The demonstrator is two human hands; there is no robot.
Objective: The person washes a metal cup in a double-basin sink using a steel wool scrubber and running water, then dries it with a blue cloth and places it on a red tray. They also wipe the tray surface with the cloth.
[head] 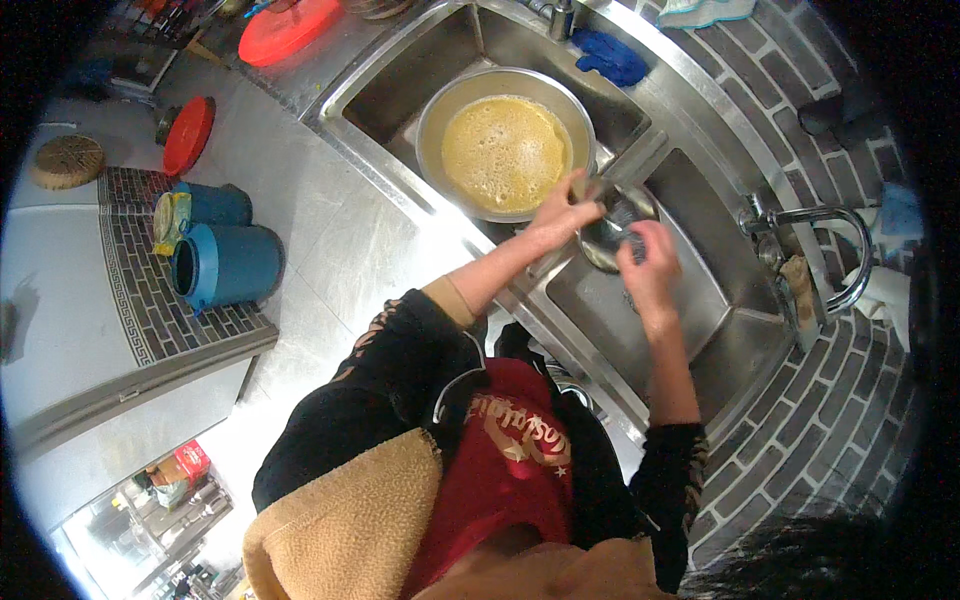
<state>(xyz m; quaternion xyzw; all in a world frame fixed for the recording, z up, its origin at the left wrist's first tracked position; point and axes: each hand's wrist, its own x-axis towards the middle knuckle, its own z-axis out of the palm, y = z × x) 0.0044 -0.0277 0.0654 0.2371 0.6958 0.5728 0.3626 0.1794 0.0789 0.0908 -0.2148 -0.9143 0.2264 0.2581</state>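
Observation:
My left hand (562,215) grips the rim of a shiny metal vessel (598,251), which looks like a bowl or pot and is blurred. It is held tilted over the divider between the two sink basins. Inside or against it, my right hand (651,264) holds a dark grey scrubber (636,244), perhaps of steel wool. Just beyond my left hand, a large round steel basin (431,142) sits in the left sink bowl. Yellowish, foamy liquid (506,154) fills much of it.
A curved chrome faucet (817,214) reaches over the right sink bowl (615,315). A blue cloth (611,58) lies on the back ledge. To the left stand blue containers (232,264), a red lid (189,135) and a white counter edge (142,379). A brick-patterned wall (795,420) borders the right.

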